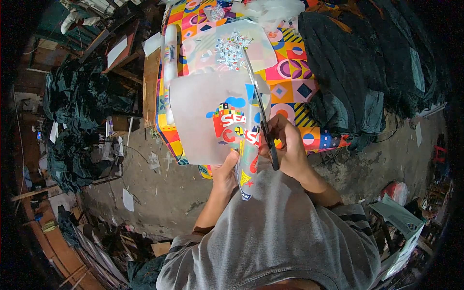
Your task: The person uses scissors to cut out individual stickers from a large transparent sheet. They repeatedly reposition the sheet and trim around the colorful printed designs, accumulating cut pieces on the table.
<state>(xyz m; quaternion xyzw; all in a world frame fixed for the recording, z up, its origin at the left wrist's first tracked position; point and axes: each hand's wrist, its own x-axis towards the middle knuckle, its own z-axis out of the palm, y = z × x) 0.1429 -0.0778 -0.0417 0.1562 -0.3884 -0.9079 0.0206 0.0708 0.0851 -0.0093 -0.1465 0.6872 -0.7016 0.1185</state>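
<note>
My left hand [225,170] pinches the lower edge of a frosted plastic sheet [195,119], thumb on top. Bright pictures and large writing [232,121] are printed on the sheet, and its right side curls into a fold. In my right hand [288,146] is a pair of long scissors [258,90] with dark handles. Their blades point away from me over the right part of the sheet; whether they cut into it I cannot tell. Beyond lies another translucent sheet [264,54] bearing a heap of small printed pieces [232,49].
A patterned cloth [293,76] covers the table. A roll of clear film [169,54] lies along its left side, crumpled clear plastic [275,12] at the back. Dark garments [344,72] are piled at the right; more dark fabric [83,94] stands left, across the concrete floor [156,203].
</note>
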